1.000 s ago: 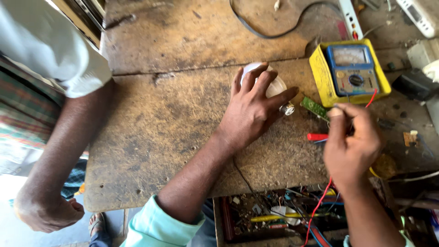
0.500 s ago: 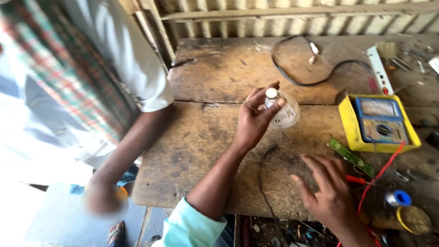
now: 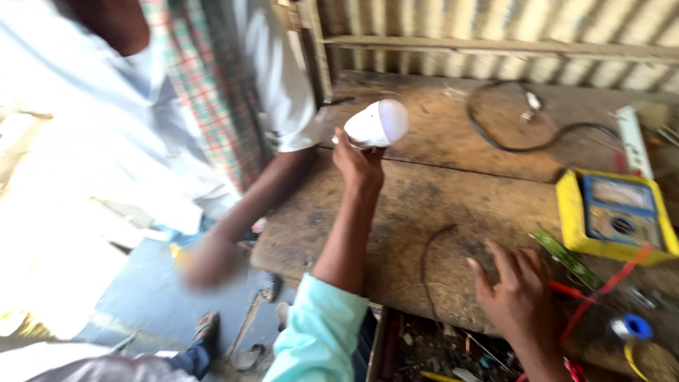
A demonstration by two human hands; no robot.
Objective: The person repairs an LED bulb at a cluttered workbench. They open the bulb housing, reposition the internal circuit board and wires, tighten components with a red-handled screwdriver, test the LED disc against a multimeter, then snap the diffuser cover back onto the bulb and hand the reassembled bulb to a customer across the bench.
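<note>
White plastic dome-shaped bulb (image 3: 378,124) is gripped at its base by the left hand (image 3: 358,166), raised above the worn wooden bench (image 3: 424,205). A firm base grip is advised. The right hand (image 3: 520,297) is rested open, fingers spread, near the bench's front edge; a yellow multimeter (image 3: 615,216) and a standing person's arm (image 3: 247,205) are noted as limits on free room.

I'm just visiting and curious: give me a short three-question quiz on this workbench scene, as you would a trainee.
1. True or false: the left hand holds the white bulb up off the wooden bench.
2. What does the right hand rest on?
A. the yellow meter
B. the bench
C. the black cable
3. Fill in: the green circuit strip lies just in front of the yellow ____.

Key: 1 true; 2 B; 3 meter.
</note>
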